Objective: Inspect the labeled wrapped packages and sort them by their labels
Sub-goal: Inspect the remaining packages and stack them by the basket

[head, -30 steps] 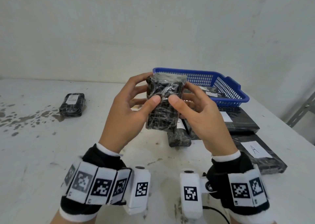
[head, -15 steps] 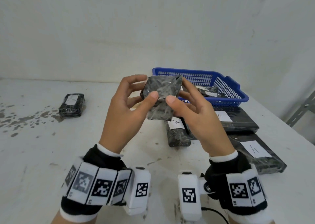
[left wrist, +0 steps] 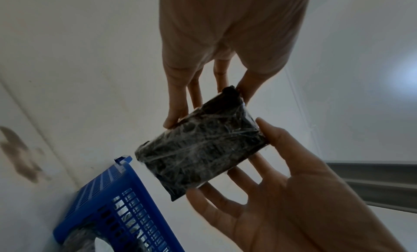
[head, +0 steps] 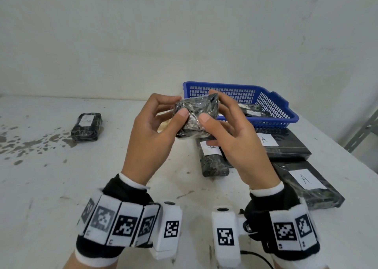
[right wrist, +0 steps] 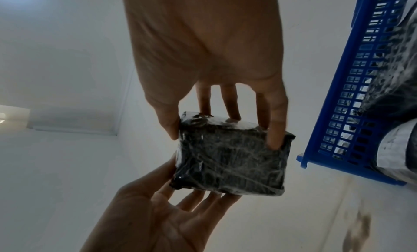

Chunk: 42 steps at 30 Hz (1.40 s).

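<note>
Both hands hold a small black package wrapped in clear film (head: 195,117) up over the table's middle. My left hand (head: 151,138) pinches its left side between thumb and fingers, and my right hand (head: 231,140) pinches its right side. No label shows on the faces turned to the cameras (left wrist: 200,148) (right wrist: 230,157). Three wrapped packages with white "A" labels lie at the right: a narrow one (head: 212,158), a flat one (head: 286,146) and a larger one (head: 306,183). Another labeled package (head: 87,126) lies alone at the far left.
A blue plastic basket (head: 272,103) stands at the back right with wrapped packages inside. The white table (head: 51,183) has dark stains at the left. A wall rises close behind. A metal shelf post (head: 366,127) shows past the table's right edge.
The two hands have turned the package from upright on its long side to lying flatter and shorter, and have raised it slightly. The packages on the table have not moved.
</note>
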Available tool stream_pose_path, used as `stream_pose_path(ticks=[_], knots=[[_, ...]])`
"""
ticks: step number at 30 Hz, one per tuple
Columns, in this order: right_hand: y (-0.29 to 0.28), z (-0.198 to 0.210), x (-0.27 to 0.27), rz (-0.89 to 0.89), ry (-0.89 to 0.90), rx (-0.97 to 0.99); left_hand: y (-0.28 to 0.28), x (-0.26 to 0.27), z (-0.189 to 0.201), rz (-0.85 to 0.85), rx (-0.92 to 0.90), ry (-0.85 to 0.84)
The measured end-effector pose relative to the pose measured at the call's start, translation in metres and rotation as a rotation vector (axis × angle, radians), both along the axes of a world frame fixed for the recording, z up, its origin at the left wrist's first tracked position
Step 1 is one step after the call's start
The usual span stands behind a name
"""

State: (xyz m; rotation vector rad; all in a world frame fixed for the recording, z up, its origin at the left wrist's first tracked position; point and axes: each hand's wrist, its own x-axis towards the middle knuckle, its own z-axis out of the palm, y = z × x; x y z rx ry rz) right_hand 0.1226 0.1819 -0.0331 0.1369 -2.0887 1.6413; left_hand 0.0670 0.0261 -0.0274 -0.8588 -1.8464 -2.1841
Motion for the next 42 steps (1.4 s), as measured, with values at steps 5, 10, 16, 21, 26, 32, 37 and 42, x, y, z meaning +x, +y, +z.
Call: stream_pose_path(ticks=[5, 10, 16, 21, 26, 32, 37, 42], knots=[[0.002, 0.000, 0.000, 0.049, 0.052, -0.140, 0.000, 0.000, -0.001, -0.054, -0.030, 0.022], [0.007, 0.000, 0.003, 0.048, 0.147, -0.077, -0.001, 0.005, 0.005, -0.153, -0.053, -0.119], [-0.001, 0.003, 0.002, 0.097, 0.089, -0.122, -0.002, 0.002, 0.002, -0.141, 0.004, -0.216], [0.001, 0.004, 0.004, 0.124, 0.092, -0.191, 0.000, 0.002, 0.001, -0.151, -0.012, -0.233], [-0.002, 0.005, 0.003, 0.093, 0.027, -0.201, -0.002, 0.004, 0.002, -0.090, -0.085, -0.131], [-0.003, 0.009, 0.005, 0.051, 0.035, -0.183, -0.001, 0.003, 0.001, -0.067, -0.087, -0.115], [-0.005, 0.011, 0.008, 0.077, 0.064, -0.186, -0.001, 0.001, 0.000, -0.070, -0.111, -0.102], [-0.005, 0.014, 0.009, 0.061, 0.051, -0.150, -0.002, 0.002, -0.001, -0.078, -0.131, -0.049]])
